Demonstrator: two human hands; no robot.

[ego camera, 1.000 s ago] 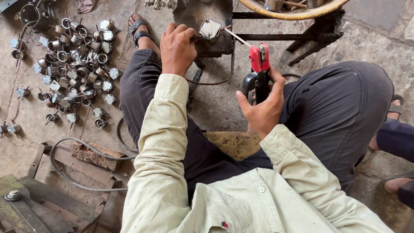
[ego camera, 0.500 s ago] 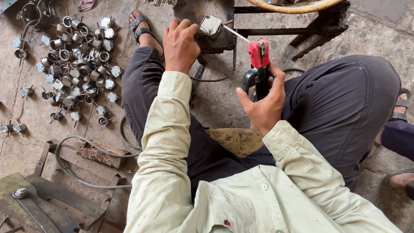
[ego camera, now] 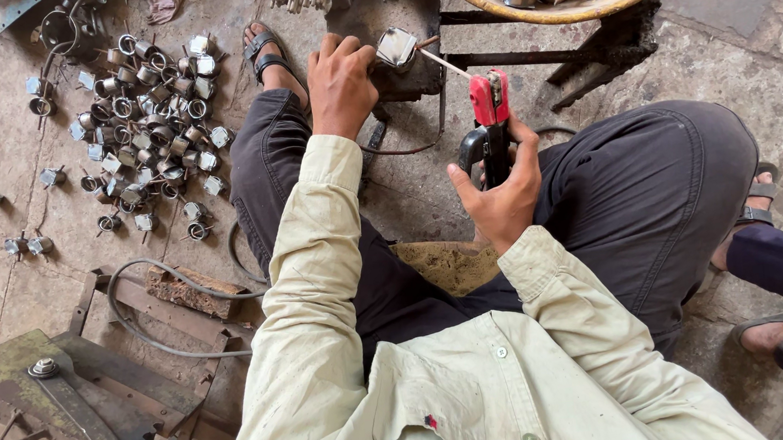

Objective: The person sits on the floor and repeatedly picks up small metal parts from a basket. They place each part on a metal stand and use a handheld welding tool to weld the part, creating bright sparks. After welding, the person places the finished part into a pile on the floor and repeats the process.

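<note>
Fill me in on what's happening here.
A person sits low over a stone floor. The left hand steadies a small shiny metal cup on a dark block. The right hand grips a red-headed electrode holder whose thin rod reaches to the cup. A heap of similar small metal cups lies on the floor to the left, and a round basket ahead holds more.

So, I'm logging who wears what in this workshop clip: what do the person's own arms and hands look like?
Both arms are covered by long, loose sleeves of a pale cream button-up shirt, creased and marked with small dark stains, the cuffs ending at the wrists. The left hand and right hand are bare: no gloves, and no rings or watch that I can see.
</note>
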